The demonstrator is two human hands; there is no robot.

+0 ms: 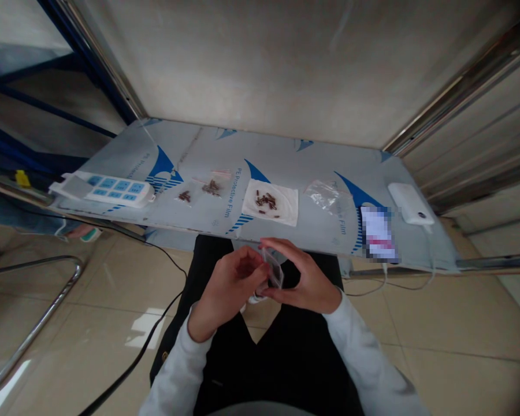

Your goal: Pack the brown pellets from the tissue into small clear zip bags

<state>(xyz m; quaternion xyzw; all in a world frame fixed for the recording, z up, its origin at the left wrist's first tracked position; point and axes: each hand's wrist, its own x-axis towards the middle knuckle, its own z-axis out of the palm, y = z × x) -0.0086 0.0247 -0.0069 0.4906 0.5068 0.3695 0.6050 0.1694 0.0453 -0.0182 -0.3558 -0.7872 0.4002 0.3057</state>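
Above my lap, in front of the table edge, both hands hold a small clear plastic bag [276,271]. My left hand [229,286] pinches its left side between thumb and fingers. On the other side, my right hand [309,283] grips the bag with its thumb low and its fingers at the top edge. Whether anything is inside the bag, I cannot tell. Beyond them on the table, several small brown rod-like pieces [266,201] lie on a white square cloth or paper [288,211]. Left of it are two clear bags with similar pieces, one nearer [184,196] and one farther [211,187].
A crumpled clear bag [323,196] lies right of the white square. Farther right are a phone with a blurred screen [378,234] and a white power bank [411,203], both with cables. A white power strip [121,189] sits at the table's left; a metal chair frame [47,323] stands below.
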